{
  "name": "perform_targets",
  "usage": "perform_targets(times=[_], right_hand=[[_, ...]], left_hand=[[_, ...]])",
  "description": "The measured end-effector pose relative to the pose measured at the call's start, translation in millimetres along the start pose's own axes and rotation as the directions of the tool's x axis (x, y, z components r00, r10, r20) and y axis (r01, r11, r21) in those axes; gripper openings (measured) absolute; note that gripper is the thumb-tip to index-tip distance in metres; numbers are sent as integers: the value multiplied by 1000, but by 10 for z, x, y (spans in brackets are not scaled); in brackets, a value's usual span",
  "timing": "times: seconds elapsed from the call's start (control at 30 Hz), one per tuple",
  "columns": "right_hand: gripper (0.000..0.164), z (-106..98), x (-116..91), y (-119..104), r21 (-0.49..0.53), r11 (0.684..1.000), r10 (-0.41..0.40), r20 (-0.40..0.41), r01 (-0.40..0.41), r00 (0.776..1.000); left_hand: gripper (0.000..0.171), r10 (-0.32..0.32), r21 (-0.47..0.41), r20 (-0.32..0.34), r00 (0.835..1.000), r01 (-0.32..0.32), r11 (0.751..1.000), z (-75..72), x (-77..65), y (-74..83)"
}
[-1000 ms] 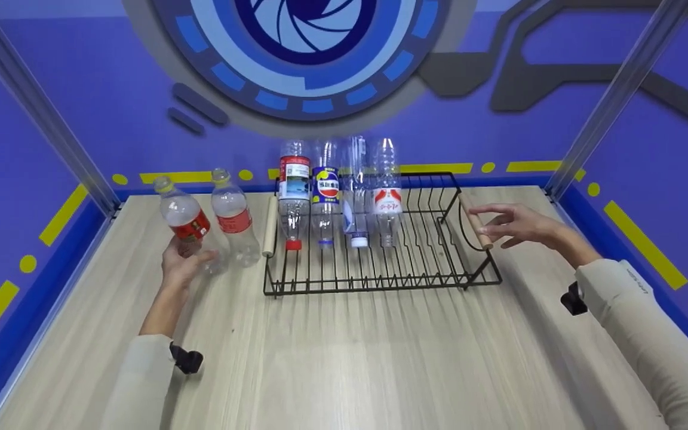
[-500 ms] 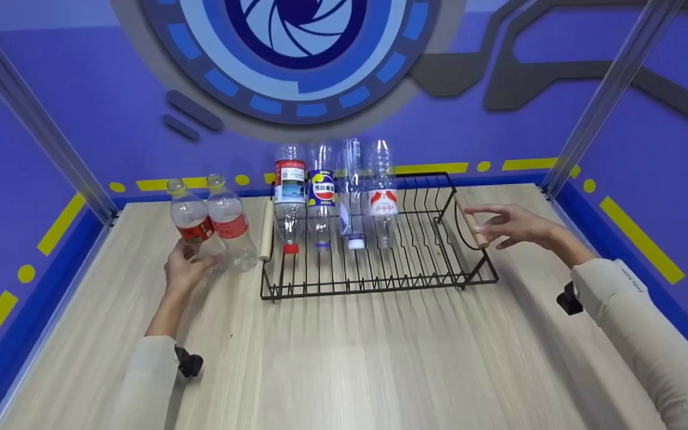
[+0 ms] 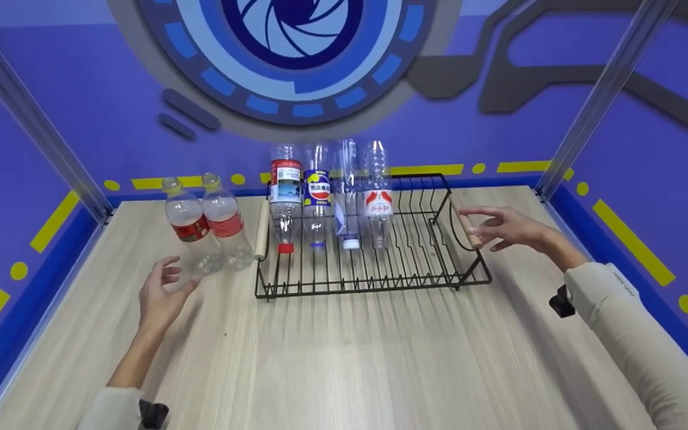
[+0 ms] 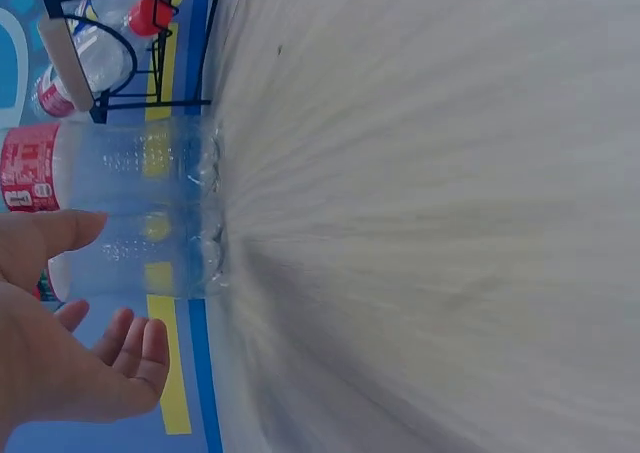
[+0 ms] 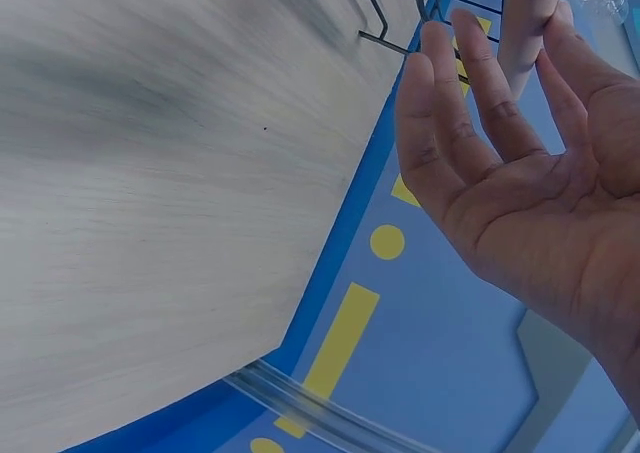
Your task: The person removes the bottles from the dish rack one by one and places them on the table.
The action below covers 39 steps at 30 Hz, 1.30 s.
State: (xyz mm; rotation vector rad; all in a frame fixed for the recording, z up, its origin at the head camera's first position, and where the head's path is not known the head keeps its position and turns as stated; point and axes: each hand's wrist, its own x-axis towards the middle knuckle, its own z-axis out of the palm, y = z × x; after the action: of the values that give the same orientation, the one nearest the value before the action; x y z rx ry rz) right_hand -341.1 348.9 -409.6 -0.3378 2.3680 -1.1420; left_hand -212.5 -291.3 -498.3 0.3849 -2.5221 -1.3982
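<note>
Two clear empty bottles stand upright side by side left of the rack: one with a dark red label (image 3: 192,230), one with a lighter red label (image 3: 226,226). Just in front of the first, apart from it, is my left hand (image 3: 162,295), fingers spread and holding nothing. The left wrist view shows this hand (image 4: 80,343) beside the bottles' lower halves. My right hand (image 3: 511,229) holds the wooden handle (image 3: 465,224) at the black wire rack's (image 3: 374,291) right end between thumb and index finger; its other fingers hang loose in the right wrist view (image 5: 520,163).
Several clear bottles lie neck-down toward me in the rack's left half: a red-capped one (image 3: 286,182), one with a blue and yellow label (image 3: 318,190), a white-capped one (image 3: 348,209) and one with a red and white label (image 3: 378,203). Blue panels (image 3: 81,89) enclose the table (image 3: 344,358).
My left hand first brings the dark-red-labelled bottle right, up against its neighbour, then lets go and draws back toward me. The right hand stays at the handle.
</note>
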Motion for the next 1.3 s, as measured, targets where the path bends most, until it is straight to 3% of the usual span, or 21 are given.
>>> perform_targets(times=[0.1, 0.23, 0.33, 0.53, 0.7, 0.87, 1.3], right_hand=[[63, 29, 2, 10, -7, 1000, 1, -1, -1, 1000], [64, 36, 2, 7, -8, 1000, -3, -4, 3, 1000], [65, 28, -7, 5, -2, 1000, -1, -9, 1, 1000], [65, 20, -25, 19, 19, 1000, 4, -13, -4, 1000], [65, 48, -16, 31, 34, 999, 10, -1, -10, 1000], [65, 77, -23, 43, 56, 998, 5, -2, -5, 1000], [64, 94, -37, 60, 37, 999, -2, 7, 1, 1000]], left_hand=[[50, 18, 16, 36, 999, -18, 1000, -26, -108, 27], [43, 118, 29, 54, 992, -120, 992, 4, -164, 83], [40, 195, 43, 59, 979, -197, 979, 66, -151, 144], [33, 247, 54, 65, 967, -250, 967, 242, -64, 321], [36, 233, -18, 127, 964, -233, 972, 368, -2, 479], [50, 232, -64, 280, 932, -223, 973, 475, 33, 624], [60, 200, -165, 429, 881, -141, 976, 577, 48, 589]])
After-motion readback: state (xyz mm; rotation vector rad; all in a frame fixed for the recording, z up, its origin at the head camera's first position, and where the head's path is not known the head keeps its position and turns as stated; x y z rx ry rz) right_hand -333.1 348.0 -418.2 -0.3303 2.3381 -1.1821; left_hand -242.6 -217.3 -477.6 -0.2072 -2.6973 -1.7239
